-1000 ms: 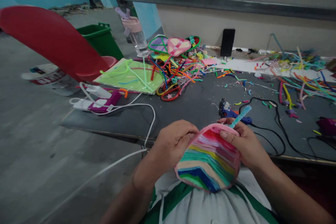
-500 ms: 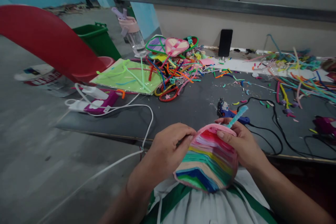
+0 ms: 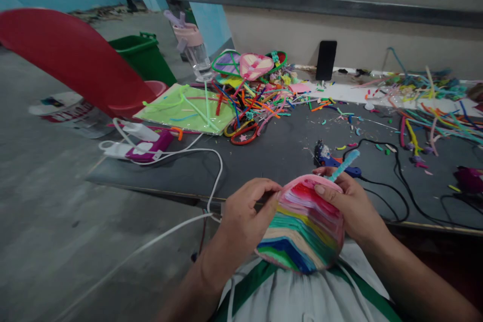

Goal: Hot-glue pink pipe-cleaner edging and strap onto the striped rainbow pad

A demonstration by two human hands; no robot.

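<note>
Over my lap, a rounded craft piece [image 3: 302, 226] is covered with rows of rainbow-coloured pipe cleaners and edged in pink. My left hand [image 3: 251, 214] pinches its upper left rim between thumb and fingertips. On the upper right edge, my right hand [image 3: 345, 198] grips the piece, thumb on the front and fingers behind. A light blue fuzzy pipe cleaner [image 3: 345, 165] sticks up beside the right fingers; its lower end is hidden behind the piece. Just beyond that hand lies a blue glue gun [image 3: 335, 161] on the table.
Loose pipe cleaners [image 3: 256, 100] are heaped at the table's back, near a green sheet [image 3: 184, 110] and a clear bottle [image 3: 198, 55]. A black phone [image 3: 326, 60] leans on the wall. A purple power strip [image 3: 151, 146] with white cable [image 3: 219, 171] sits left. A red chair [image 3: 75, 55] stands beyond.
The whole view has shifted slightly, so the table things sit a little further right. Both hands keep their hold on the craft piece, with hardly any visible movement.
</note>
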